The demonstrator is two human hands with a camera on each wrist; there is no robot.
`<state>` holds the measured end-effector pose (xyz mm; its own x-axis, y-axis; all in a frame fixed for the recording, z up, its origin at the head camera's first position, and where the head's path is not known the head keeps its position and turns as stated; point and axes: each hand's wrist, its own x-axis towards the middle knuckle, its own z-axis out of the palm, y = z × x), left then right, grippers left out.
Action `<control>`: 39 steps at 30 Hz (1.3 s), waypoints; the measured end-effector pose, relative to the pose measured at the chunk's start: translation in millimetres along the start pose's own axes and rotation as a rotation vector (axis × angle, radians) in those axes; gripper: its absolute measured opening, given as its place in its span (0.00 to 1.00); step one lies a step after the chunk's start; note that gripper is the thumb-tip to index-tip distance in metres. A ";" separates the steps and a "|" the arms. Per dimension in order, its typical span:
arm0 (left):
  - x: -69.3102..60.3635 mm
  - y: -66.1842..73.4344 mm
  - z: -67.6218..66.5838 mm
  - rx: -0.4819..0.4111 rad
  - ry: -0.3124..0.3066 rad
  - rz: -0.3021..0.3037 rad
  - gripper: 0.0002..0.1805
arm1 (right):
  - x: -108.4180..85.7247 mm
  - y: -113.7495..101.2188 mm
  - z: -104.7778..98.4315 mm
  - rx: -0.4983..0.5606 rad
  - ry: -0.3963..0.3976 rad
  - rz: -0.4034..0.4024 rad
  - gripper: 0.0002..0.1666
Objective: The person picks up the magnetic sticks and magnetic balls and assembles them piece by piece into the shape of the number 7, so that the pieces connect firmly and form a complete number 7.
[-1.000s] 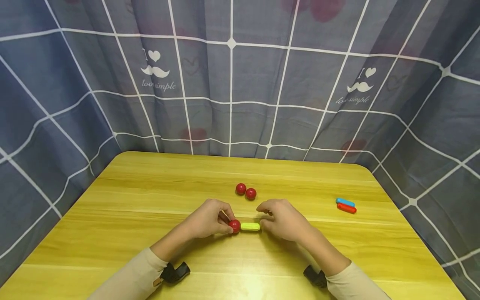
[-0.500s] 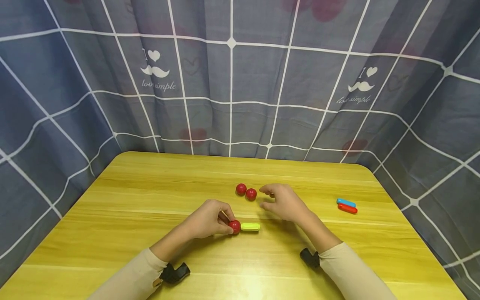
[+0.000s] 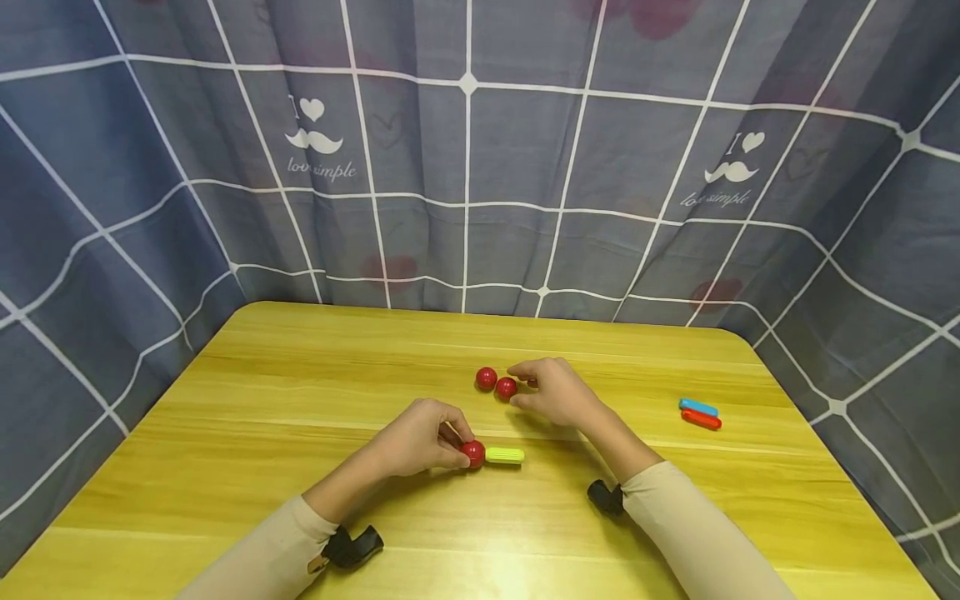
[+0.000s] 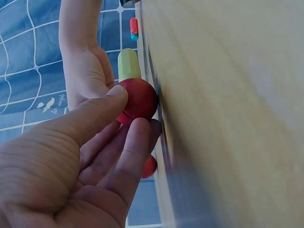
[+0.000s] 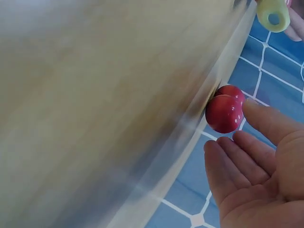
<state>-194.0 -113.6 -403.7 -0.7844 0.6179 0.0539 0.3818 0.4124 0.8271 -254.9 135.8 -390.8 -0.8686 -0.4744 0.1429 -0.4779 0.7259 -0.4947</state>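
Note:
My left hand point(image 3: 422, 437) pinches a glossy red ball point(image 3: 473, 454) between thumb and fingertips, low on the table. A ridged yellow-green stick point(image 3: 505, 456) adjoins that ball's right side; in the right wrist view the stick's free end point(image 5: 276, 16) shows a round hole. Farther back, two more red balls lie side by side, a left one point(image 3: 486, 379) and a right one point(image 3: 506, 388). Beside the right one is my right hand point(image 3: 558, 392), its thumb and fingers spread either side of the nearer ball point(image 5: 223, 114). Whether the thumb touches it I cannot tell.
On the right of the wooden table point(image 3: 300, 367) lie a blue stick point(image 3: 698, 407) and a red stick point(image 3: 701, 419), side by side. A grey checked curtain point(image 3: 420, 158) surrounds the back and sides. Each wrist wears a black strap mount.
My right hand has left the end of the yellow-green stick and moved back to the right-hand loose ball. My left hand keeps its hold on the red ball in the same place.

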 end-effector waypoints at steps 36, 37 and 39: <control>-0.9 -0.3 2.7 0.023 0.015 0.012 0.09 | -37.7 2.8 -8.4 0.006 -0.016 -0.036 0.10; -0.7 -0.5 2.7 0.024 0.016 0.012 0.09 | -39.9 2.5 -8.9 0.020 -0.022 -0.031 0.10; -0.5 -0.3 2.6 0.029 0.017 0.009 0.09 | -44.5 2.1 -10.1 0.045 -0.030 -0.027 0.10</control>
<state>-192.4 -112.3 -405.4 -0.7889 0.6103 0.0714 0.4030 0.4263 0.8098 -218.5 163.4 -389.5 -0.8508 -0.5088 0.1315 -0.4943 0.6898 -0.5290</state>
